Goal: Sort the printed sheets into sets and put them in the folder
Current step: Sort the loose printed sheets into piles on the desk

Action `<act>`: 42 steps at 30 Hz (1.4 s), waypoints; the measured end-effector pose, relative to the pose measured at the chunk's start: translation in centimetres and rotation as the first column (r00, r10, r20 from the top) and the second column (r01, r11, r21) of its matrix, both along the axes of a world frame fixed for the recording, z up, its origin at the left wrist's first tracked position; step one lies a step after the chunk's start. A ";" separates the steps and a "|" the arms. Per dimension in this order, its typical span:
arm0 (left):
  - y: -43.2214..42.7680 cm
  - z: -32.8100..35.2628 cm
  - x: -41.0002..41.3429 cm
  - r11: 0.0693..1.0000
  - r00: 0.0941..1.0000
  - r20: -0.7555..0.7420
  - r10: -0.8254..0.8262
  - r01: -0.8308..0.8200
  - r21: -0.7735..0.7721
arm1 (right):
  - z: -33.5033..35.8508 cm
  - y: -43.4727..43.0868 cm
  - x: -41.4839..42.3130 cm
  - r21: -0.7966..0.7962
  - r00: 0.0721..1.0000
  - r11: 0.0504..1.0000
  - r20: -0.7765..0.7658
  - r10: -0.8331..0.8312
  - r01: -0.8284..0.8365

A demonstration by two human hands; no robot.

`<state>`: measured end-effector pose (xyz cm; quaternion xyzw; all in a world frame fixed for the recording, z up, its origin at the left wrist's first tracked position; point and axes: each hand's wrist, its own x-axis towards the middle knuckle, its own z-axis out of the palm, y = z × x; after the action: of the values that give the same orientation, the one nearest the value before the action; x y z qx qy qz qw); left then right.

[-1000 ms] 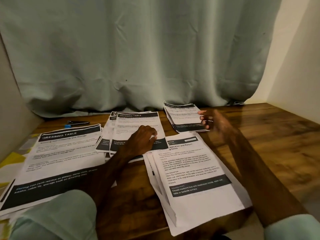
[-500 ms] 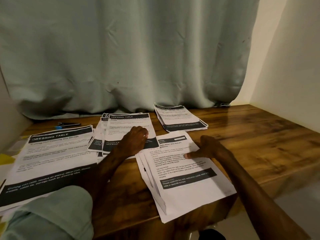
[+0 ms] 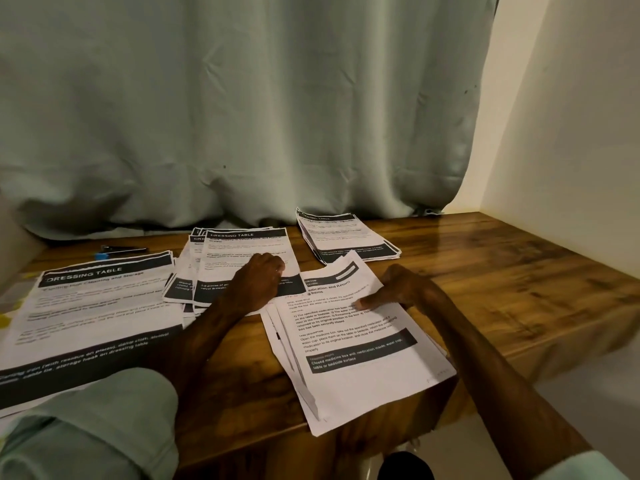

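Sheets in stacks: big stack (image 3: 97,306) at 9 o'clock; left hand (image 3: 261,285), fingers curled, resting on middle stack (image 3: 242,251); right hand (image 3: 405,287) at 4 o'clock, thumb on near stack (image 3: 363,358), grip unclear. Risk: near stack, overhanging counter (image 3: 502,289) edge, sliding off if nudged.

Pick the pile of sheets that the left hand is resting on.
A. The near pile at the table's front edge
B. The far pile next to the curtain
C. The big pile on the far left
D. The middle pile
D: the left hand lies on the middle pile, while the right hand has its thumb on the near pile.
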<state>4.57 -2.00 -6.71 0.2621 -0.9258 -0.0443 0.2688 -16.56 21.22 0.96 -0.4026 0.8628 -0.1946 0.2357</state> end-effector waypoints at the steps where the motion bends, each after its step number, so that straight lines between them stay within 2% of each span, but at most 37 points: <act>1: 0.0 0.1 0.0 1.000 1.000 0.002 0.002 -0.002 -0.002 | -0.2 -0.2 0.6 0.001 0.998 1.000 -0.053 0.023 -0.023; 5: 0.2 0.2 0.1 1.000 1.000 0.011 0.012 -0.012 0.007 | -0.2 -0.6 2.8 0.020 0.950 0.987 -0.268 0.159 -0.160; 12: 0.4 0.2 0.0 1.000 1.000 0.013 0.023 -0.023 0.003 | 0.4 -1.6 2.1 0.069 0.982 0.992 -0.154 0.113 -0.104; 13: 0.4 0.2 0.0 1.000 1.000 0.012 0.021 -0.021 0.004 | 0.7 -1.4 2.0 0.045 0.988 0.994 -0.118 0.104 -0.099; 15: 0.4 0.2 0.1 1.000 1.000 0.000 0.019 -0.019 0.016 | 1.1 -0.9 1.3 -0.009 0.995 0.998 0.082 0.065 -0.065; 17: 0.3 0.2 0.1 0.999 1.000 -0.006 0.018 -0.017 0.029 | 1.0 -0.1 0.2 -0.021 0.938 0.999 0.346 0.038 -0.033; 18: 0.3 0.2 0.0 0.999 1.000 -0.007 0.017 -0.017 0.029 | 0.8 0.2 -0.2 -0.023 0.903 1.000 0.429 0.026 -0.018; 20: 0.4 0.3 0.0 1.000 1.000 -0.011 0.018 -0.018 0.026 | 0.3 0.6 -0.6 -0.026 0.839 1.000 0.544 0.011 0.004; 24: 0.3 0.2 -0.1 0.999 0.999 -0.037 0.024 -0.023 0.024 | -0.9 1.0 -0.4 -0.059 0.735 0.993 0.677 -0.037 0.104; 26: 0.2 0.1 0.0 0.999 0.999 -0.033 0.028 -0.027 0.043 | -1.5 0.7 -0.6 -0.110 0.738 0.986 0.675 -0.021 0.128; 29: 0.1 0.2 -0.2 0.999 1.000 -0.004 0.026 -0.026 0.035 | -2.1 0.3 -1.3 -0.184 0.844 0.970 0.535 -0.036 0.158; 31: 0.2 0.2 -0.3 0.999 0.999 0.025 0.033 -0.034 0.024 | -1.9 0.6 -1.5 -0.270 0.886 0.955 0.464 0.018 0.122; 36: -0.2 0.1 0.0 1.000 0.999 0.043 0.019 -0.019 0.010 | -0.9 3.6 -3.3 -0.377 0.904 0.905 0.428 -0.016 0.195; 39: -0.1 0.2 0.0 1.000 0.999 0.044 0.016 -0.017 0.015 | -0.6 5.9 -4.2 -0.483 0.897 0.829 0.440 -0.049 0.282; 42: 1.3 0.8 -0.4 0.999 0.996 0.082 0.039 -0.040 0.006 | -1.1 8.7 -4.8 -0.603 0.863 0.698 0.504 -0.042 0.386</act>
<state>4.20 -0.68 -5.87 0.2829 -0.9305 -0.0318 0.2307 -21.32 29.89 -0.17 -0.2971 0.6908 -0.6144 0.2390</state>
